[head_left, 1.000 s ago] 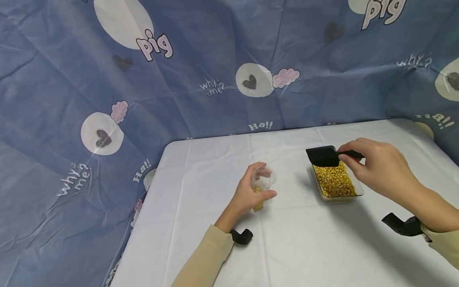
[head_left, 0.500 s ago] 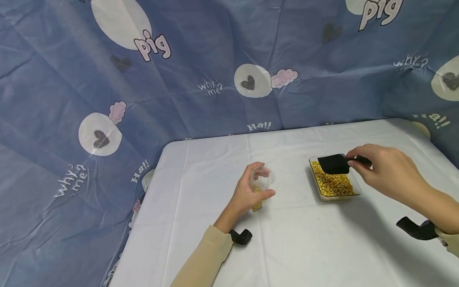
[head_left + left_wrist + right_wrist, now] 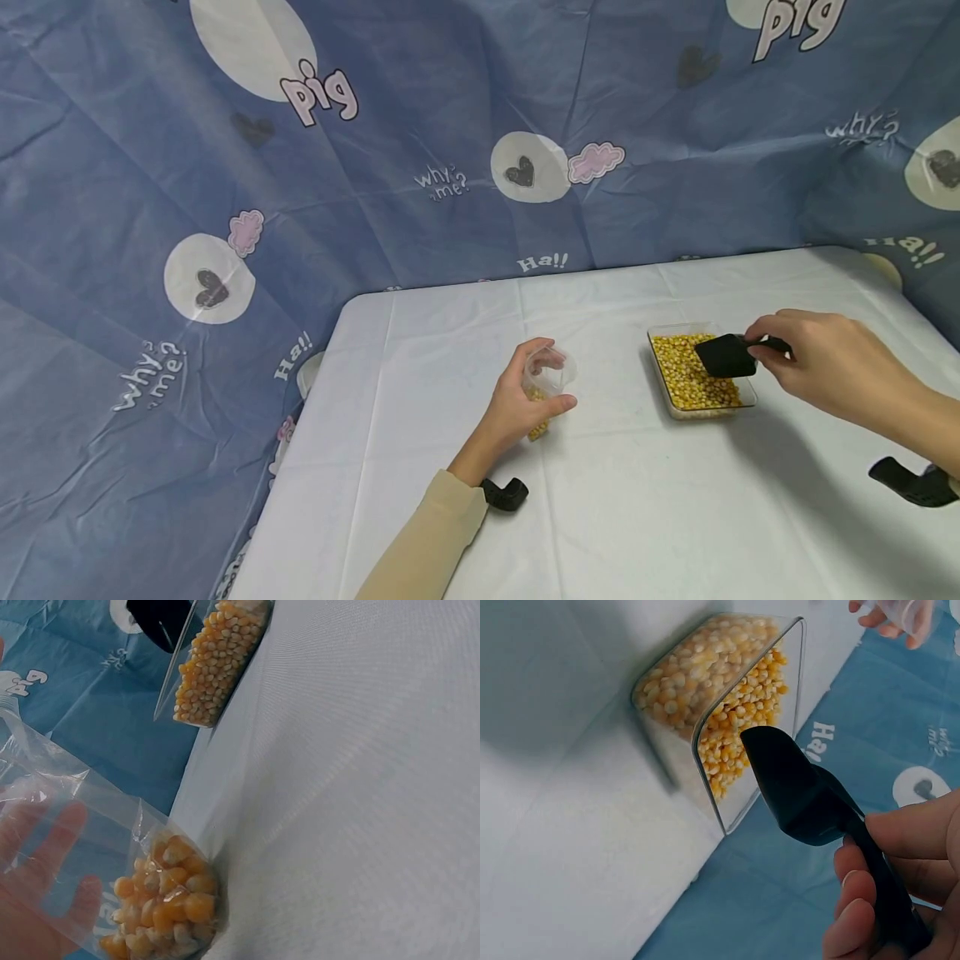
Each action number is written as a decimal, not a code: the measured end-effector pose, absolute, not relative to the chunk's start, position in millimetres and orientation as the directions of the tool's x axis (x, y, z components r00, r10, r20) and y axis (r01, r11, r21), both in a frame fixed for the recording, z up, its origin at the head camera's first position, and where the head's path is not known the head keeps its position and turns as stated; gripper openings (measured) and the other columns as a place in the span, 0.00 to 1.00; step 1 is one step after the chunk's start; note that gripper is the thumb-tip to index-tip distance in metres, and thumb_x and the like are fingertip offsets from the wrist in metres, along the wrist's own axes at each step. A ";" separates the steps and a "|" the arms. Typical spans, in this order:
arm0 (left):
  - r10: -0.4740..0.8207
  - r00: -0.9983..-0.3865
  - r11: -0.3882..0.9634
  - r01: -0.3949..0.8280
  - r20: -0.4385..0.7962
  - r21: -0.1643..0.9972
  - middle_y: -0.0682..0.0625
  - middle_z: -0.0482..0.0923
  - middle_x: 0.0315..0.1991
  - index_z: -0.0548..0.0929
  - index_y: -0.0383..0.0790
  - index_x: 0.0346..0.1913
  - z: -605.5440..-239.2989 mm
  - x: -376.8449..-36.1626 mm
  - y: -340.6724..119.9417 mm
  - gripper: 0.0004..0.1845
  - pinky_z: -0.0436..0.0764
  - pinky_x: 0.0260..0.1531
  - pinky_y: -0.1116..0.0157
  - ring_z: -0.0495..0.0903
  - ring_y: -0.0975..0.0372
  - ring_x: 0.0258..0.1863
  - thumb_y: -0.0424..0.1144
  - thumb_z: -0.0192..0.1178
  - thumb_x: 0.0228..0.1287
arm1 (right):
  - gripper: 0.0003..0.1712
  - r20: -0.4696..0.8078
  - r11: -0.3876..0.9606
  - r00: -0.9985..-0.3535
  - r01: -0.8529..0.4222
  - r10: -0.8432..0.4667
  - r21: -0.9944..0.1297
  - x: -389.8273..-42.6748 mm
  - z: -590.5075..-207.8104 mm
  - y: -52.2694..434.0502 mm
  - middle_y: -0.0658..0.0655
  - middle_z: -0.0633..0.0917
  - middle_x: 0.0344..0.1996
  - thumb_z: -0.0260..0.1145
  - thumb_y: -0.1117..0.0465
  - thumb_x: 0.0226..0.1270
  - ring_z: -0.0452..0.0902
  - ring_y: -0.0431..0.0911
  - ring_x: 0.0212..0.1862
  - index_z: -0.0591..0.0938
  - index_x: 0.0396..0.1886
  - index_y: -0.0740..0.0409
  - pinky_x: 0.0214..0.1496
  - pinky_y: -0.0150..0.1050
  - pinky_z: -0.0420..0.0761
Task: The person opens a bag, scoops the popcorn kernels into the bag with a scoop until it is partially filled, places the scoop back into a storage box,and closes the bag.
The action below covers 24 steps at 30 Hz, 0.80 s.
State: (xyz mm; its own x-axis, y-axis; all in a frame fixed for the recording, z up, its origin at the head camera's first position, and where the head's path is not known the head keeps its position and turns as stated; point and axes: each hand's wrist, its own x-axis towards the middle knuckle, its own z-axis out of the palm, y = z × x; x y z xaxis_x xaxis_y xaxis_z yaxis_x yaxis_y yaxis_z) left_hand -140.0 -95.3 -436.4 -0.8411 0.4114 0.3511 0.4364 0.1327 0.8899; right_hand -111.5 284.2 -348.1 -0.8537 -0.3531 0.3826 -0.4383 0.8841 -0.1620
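In the head view my left hand is curled round a clear plastic bag, its mouth spread wide. Corn kernels fill the bottom of that bag, as the left wrist view shows. My right hand grips a black scoop by its handle, thumb on top and fingers wrapped beneath. The scoop's blade hangs over a clear rectangular container of corn kernels. Seen from the right wrist, the blade's tip overlaps the container's opening; the inside of the blade is hidden.
A white cloth covers the table, whose far edge meets a blue printed curtain. Black wrist mounts stick out below each hand. The container stands to the right of the bag.
My right hand has moved right and a little toward me with the scoop, from the container's far edge to over its right side. The left hand and bag have stayed in place.
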 end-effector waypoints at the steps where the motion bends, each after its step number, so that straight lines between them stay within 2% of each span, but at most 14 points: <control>1: 0.411 -0.842 0.135 0.434 0.348 0.891 0.41 0.76 0.59 0.64 0.44 0.72 -441.0 -142.3 -95.7 0.42 0.66 0.62 0.43 0.73 0.50 0.61 0.32 0.74 0.57 | 0.11 0.380 0.887 -0.855 -0.435 -0.353 -0.155 -111.2 -347.6 284.3 0.39 0.78 0.23 0.76 0.68 0.53 0.67 0.34 0.22 0.87 0.33 0.49 0.23 0.37 0.68; 4: 0.411 -0.845 0.147 0.432 0.342 0.890 0.46 0.77 0.59 0.63 0.49 0.73 -448.6 -146.0 -96.9 0.43 0.66 0.63 0.46 0.73 0.55 0.61 0.35 0.75 0.57 | 0.11 0.384 0.877 -0.841 -0.460 -0.381 -0.140 -111.4 -347.4 285.5 0.38 0.75 0.21 0.76 0.69 0.50 0.64 0.34 0.21 0.87 0.32 0.50 0.23 0.36 0.66; 7: 0.409 -0.845 0.156 0.436 0.344 0.886 0.51 0.77 0.58 0.64 0.54 0.72 -450.3 -146.4 -98.0 0.42 0.68 0.63 0.50 0.74 0.59 0.61 0.40 0.76 0.57 | 0.12 0.393 0.855 -0.815 -0.505 -0.426 -0.121 -112.2 -348.4 285.9 0.40 0.77 0.23 0.76 0.71 0.47 0.65 0.33 0.21 0.86 0.31 0.53 0.21 0.35 0.67; 13: 0.408 -0.843 0.152 0.441 0.351 0.884 0.54 0.77 0.58 0.64 0.57 0.72 -450.3 -146.0 -98.0 0.42 0.69 0.62 0.51 0.74 0.61 0.61 0.48 0.75 0.58 | 0.11 0.382 0.828 -0.784 -0.555 -0.489 -0.078 -112.9 -350.2 281.5 0.46 0.80 0.25 0.75 0.72 0.46 0.69 0.34 0.21 0.85 0.31 0.58 0.20 0.36 0.71; 18: 0.415 -0.843 0.152 0.436 0.343 0.887 0.49 0.77 0.59 0.63 0.53 0.73 -449.8 -145.7 -97.3 0.42 0.68 0.62 0.49 0.73 0.58 0.61 0.41 0.75 0.58 | 0.12 0.349 0.818 -0.776 -0.574 -0.525 -0.045 -113.4 -350.1 278.0 0.47 0.77 0.24 0.72 0.74 0.44 0.69 0.35 0.21 0.83 0.29 0.58 0.20 0.37 0.72; 22: 0.418 -0.840 0.148 0.439 0.346 0.886 0.41 0.76 0.59 0.63 0.45 0.73 -443.4 -143.2 -95.9 0.43 0.67 0.62 0.44 0.73 0.50 0.61 0.32 0.74 0.57 | 0.13 0.351 0.810 -0.767 -0.586 -0.538 -0.039 -113.4 -351.0 277.1 0.44 0.73 0.22 0.70 0.75 0.45 0.62 0.34 0.20 0.80 0.25 0.54 0.20 0.35 0.67; 24: 0.420 -0.836 0.145 0.445 0.352 0.884 0.38 0.76 0.59 0.63 0.41 0.72 -434.8 -139.1 -95.4 0.42 0.67 0.61 0.42 0.73 0.46 0.60 0.30 0.73 0.58 | 0.14 0.349 0.809 -0.768 -0.586 -0.537 -0.048 -114.0 -352.0 277.0 0.43 0.72 0.22 0.70 0.75 0.46 0.62 0.34 0.20 0.79 0.25 0.52 0.20 0.34 0.67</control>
